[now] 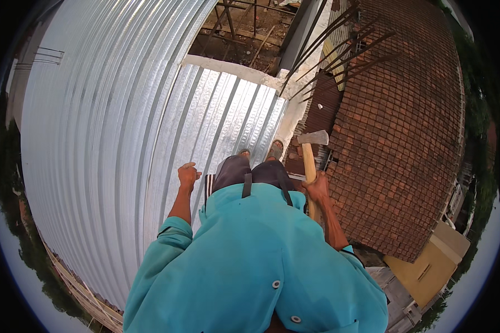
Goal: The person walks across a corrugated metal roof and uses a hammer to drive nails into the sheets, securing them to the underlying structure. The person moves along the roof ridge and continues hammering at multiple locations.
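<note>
My right hand [318,187] is closed around the wooden handle of a hatchet [309,161], partway down its length. The hatchet's grey metal head [313,137] points away from me, past the edge of the metal decking. My left hand [189,175] hangs beside my left thigh with its fingers loosely bent and a little apart, and nothing shows in it. Below it lies ribbed silvery metal decking [205,105]. Both my feet [275,150] stand on this decking near its right edge.
A concrete beam [244,71] borders an opening [261,41] ahead, with poles and debris below. Long rusty rebar rods [344,58] jut out at the right corner. A lower tiled roof [394,144] lies beyond the right edge. Short bars [49,55] stick up at far left.
</note>
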`<state>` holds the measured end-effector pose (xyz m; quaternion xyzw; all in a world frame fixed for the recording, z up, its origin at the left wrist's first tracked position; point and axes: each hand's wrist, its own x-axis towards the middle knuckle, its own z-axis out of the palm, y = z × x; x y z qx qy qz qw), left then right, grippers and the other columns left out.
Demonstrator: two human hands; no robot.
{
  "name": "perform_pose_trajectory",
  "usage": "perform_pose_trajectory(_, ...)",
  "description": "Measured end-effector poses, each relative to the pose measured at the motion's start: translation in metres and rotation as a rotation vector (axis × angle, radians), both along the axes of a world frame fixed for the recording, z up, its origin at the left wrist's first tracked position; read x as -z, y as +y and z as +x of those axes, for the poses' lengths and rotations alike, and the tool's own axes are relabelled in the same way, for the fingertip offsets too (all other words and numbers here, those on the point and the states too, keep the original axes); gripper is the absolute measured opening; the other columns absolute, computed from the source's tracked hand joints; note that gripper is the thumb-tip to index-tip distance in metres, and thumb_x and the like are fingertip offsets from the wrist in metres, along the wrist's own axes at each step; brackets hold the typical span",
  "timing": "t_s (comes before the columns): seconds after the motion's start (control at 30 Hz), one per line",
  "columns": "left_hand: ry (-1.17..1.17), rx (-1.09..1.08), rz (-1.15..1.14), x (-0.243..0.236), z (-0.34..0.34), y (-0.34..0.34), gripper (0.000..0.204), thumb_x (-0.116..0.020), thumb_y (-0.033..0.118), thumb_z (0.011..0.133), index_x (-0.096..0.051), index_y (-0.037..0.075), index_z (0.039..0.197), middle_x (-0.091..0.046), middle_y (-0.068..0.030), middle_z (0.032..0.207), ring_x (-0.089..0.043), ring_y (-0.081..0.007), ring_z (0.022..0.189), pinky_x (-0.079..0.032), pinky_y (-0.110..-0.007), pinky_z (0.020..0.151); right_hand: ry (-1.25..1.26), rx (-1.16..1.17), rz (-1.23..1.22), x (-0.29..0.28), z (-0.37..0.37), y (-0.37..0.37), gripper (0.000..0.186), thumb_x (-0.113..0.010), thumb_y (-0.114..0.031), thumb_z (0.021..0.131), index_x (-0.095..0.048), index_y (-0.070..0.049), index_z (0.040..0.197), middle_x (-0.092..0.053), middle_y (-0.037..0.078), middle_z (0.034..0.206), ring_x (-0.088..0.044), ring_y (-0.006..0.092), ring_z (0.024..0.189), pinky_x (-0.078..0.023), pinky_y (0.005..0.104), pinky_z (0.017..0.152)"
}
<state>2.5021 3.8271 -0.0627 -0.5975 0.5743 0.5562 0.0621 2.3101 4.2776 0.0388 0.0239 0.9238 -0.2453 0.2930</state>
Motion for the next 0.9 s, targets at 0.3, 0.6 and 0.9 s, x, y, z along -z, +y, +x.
perform_pose_trajectory(0.3,0.025,-0.199,-0.043,-0.002,-0.025,0.063,0.039,-0.046,-0.006,0.081,-0.06,-0.008,0.118,-0.065,-0.0158,0.082,-0.069,-0.024,0.063,-0.058,-0.033,0.057,-0.076,-0.305,-0.017,0.002,-0.114,-0.008,0.048,-0.075,-0.022,0.067,-0.06,0.006,0.104,-0.069,0.024,0.089,-0.069,0.0353,0.083,-0.053,0.0446,0.074)
perform_pose_trajectory(0.6,-0.035,-0.445,-0.058,0.014,-0.001,0.071,0.03,-0.048,-0.003,0.083,-0.064,-0.009,0.109,-0.065,-0.0157,0.072,-0.067,-0.0236,0.055,-0.054,-0.031,0.046,-0.006,-0.44,-0.097,0.007,-0.183,-0.049,0.052,-0.077,-0.025,0.068,-0.061,0.007,0.106,-0.068,0.028,0.093,-0.067,0.0411,0.091,-0.053,0.0458,0.08)
perform_pose_trajectory(0.9,0.113,-0.388,-0.118,0.04,-0.032,-0.014,0.036,-0.048,-0.004,0.084,-0.06,-0.008,0.118,-0.065,-0.0146,0.082,-0.069,-0.0235,0.063,-0.058,-0.032,0.055,0.029,-0.494,-0.096,0.02,-0.21,-0.144,0.049,-0.075,-0.026,0.068,-0.061,0.006,0.102,-0.068,0.026,0.089,-0.068,0.0411,0.085,-0.053,0.0463,0.077)
